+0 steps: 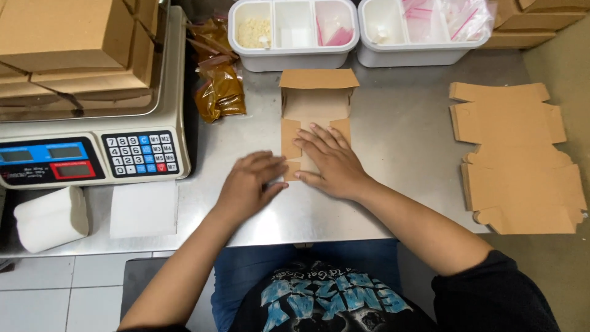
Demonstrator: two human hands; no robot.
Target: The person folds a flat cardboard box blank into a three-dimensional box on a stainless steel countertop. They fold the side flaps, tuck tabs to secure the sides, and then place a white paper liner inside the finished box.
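While both hands' fingers [319, 138] are lying flat, unclenched, pressing the cardboard box blank [314, 107], uneven pressure is risking a crooked fold beneath them.

A steel bench [393, 129] shines softly under even light. Below its near edge there is a floor [55, 295] of pale grey tiles, with a dark mat [138, 280] on it.

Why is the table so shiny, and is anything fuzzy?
Head view: overhead light glares off the steel table, with soft shadows beside the left hand and right hand on the flat cardboard box; the scale keys look slightly soft.
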